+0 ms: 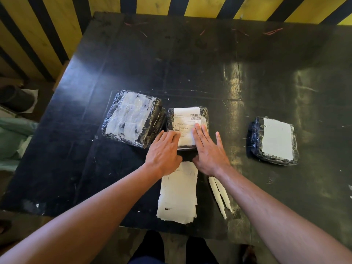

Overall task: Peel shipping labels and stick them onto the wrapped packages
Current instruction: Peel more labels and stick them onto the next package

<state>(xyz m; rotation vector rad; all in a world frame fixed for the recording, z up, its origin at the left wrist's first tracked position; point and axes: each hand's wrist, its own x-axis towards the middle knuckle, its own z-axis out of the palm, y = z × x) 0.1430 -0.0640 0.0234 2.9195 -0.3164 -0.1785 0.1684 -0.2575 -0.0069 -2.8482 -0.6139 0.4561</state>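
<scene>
A small black wrapped package (204, 115) lies at the table's middle with a white printed shipping label (185, 121) on its top. My left hand (163, 152) rests on the package's near left edge, fingers on the label. My right hand (208, 149) lies flat with straight fingers pressing the label's right side. A stack of label sheets (179, 195) sits just below my hands. A larger wrapped package (133, 118) with a scuffed white patch lies to the left, touching the middle one. A third wrapped package (274, 141) with a white label lies apart on the right.
The black table (190, 63) has its near edge at the bottom and left edge at the left. Two white backing strips (220, 197) lie right of the sheet stack. A yellow and black striped wall (171, 4) stands behind. Green sacks (11, 138) lie left of the table.
</scene>
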